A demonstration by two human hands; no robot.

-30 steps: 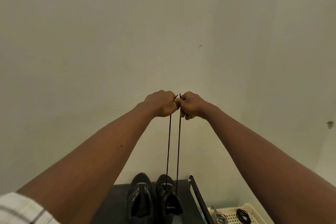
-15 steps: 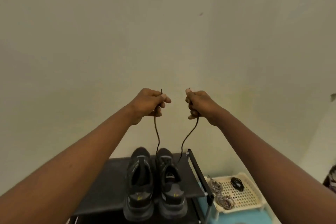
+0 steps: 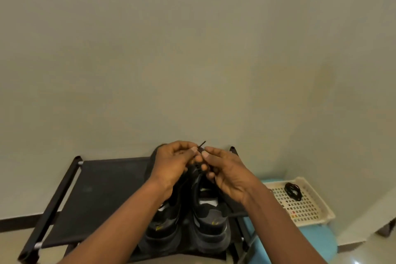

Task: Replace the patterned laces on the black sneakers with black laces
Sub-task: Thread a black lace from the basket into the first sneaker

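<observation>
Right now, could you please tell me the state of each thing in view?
left hand: pinches the end of the black lace.
right hand: pinches the same lace, fingertips near the left's.
black sneakers: upright, side by side on the rack.
coiled lace: untouched, lying in the basket.
basket: resting on a blue surface.

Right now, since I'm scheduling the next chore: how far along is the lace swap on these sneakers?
Done: no patterned lace shows on the black sneakers. In hand: left hand and right hand pinch a black lace end above the right-hand sneaker. Left: lacing looks unfinished, and a coiled black lace lies in the basket, probably for the other sneaker.
</observation>
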